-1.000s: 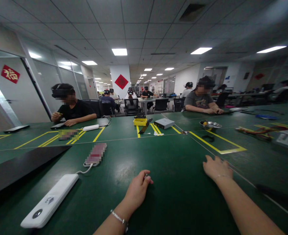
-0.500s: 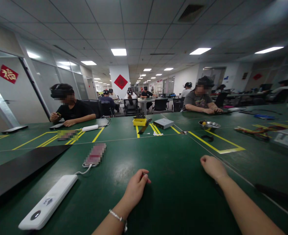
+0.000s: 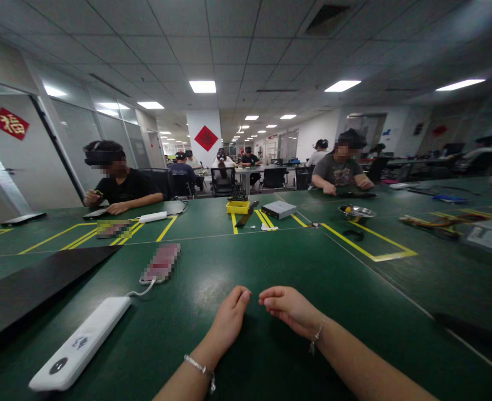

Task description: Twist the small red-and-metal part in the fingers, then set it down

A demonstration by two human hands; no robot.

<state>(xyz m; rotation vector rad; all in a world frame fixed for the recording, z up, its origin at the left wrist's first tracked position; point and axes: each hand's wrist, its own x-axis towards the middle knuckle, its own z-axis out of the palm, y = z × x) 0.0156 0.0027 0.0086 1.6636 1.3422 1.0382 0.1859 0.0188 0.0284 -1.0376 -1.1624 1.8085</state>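
Office: long, low-ceilinged and lit by panels, with a red diamond-shaped hanging point(image 3: 206, 138) on the far pillar and people seated down the room.
Green desk point(image 3: 212, 262): broad and glossy, its far part divided by yellow tape point(image 3: 394, 255), I'd guess to mark out separate working spots.
Left hand point(image 3: 231, 317): over the near middle, fingers curled in and thumb laid along them; they'd hide anything small, so I can't say whether it grips something.
Right hand point(image 3: 290, 307): just beside the left but apart from it, fingers bent towards it, thumb close to them. Nothing shows between; I can't tell if it's holding anything. Facing each other like that, the two look set to work on one spot.
Phone point(image 3: 161, 263): nearest recognisable thing, lying left of the left hand and farther off, untouched, its screen blurred.
Power bank point(image 3: 82, 345): white, near left, joined to the phone by a white cable point(image 3: 142, 291), presumably for charging; both sit aside, leaving elbow room.
Far middle: yellow tray point(image 3: 238, 208) keeping dark cables gathered, with a grey metal box point(image 3: 278, 209) just to its right.
Far right: steel bowl point(image 3: 357, 212), likely there to stop small pieces wandering.
Co-workers: one person far left point(image 3: 132, 186), another far right point(image 3: 340, 167), both bent over the desk.
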